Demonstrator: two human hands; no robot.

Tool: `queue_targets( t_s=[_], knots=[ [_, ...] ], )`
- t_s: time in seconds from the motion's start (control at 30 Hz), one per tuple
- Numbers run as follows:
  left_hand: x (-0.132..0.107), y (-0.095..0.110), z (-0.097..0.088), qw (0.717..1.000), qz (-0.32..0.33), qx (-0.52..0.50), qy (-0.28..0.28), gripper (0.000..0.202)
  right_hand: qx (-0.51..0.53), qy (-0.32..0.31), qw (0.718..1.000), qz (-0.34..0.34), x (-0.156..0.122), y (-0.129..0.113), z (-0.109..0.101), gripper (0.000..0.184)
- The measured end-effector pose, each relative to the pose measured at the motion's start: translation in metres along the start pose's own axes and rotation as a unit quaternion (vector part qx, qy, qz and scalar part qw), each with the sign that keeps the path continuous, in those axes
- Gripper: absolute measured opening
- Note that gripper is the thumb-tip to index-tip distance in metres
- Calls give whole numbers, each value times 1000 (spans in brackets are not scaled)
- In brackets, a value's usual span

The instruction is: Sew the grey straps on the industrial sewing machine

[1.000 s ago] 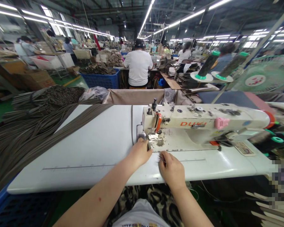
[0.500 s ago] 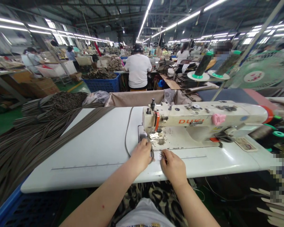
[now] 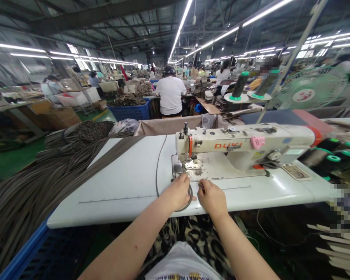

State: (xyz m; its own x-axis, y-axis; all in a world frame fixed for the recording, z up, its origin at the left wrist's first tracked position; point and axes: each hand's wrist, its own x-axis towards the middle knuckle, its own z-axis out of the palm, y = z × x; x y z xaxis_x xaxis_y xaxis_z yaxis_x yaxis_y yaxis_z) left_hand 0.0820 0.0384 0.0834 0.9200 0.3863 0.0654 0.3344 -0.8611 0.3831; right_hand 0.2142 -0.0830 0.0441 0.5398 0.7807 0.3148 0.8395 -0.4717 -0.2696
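On the white sewing table [image 3: 128, 175], my left hand [image 3: 176, 193] is closed on a thin grey-brown strip [image 3: 190, 196] just in front of the sewing machine's needle area. The strip loops around the hand's right side, and another length runs back across the table. Its end under the fingers is hidden. A few centimetres to the right, my right hand [image 3: 212, 197] is closed around a small tool with thin pointed tips [image 3: 200, 186], probably thread snips; most of it is covered. Beyond both hands stands the sewing machine [image 3: 239, 142], its presser foot above the metal plate.
A large bundle of long strips [image 3: 61, 175] hangs over the table's left side, above a blue crate [image 3: 29, 249]. Thread cones [image 3: 239, 85] and a green fan [image 3: 307, 93] stand behind the machine. A person in white [image 3: 171, 93] sits ahead, facing away.
The camera view has shifted a little. The strip's loop beside my left hand has grown larger, and that hand's thumb shows further out. My right hand keeps its grip.
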Motion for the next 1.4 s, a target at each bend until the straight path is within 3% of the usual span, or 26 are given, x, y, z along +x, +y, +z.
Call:
queue_targets(
  t_s=[0.47, 0.83, 1.4],
  knots=[
    [-13, 9, 20, 997, 10, 52, 51, 40, -7, 3, 1000, -6, 2, 0, -1, 11],
    [-12, 15, 25, 993, 28, 99, 51, 27, -2, 6, 1000, -11, 0, 1, -1, 9],
    [-8, 12, 46, 994, 0, 90, 58, 54, 5, 68, 996, -63, -3, 10, 12, 21]
  ],
)
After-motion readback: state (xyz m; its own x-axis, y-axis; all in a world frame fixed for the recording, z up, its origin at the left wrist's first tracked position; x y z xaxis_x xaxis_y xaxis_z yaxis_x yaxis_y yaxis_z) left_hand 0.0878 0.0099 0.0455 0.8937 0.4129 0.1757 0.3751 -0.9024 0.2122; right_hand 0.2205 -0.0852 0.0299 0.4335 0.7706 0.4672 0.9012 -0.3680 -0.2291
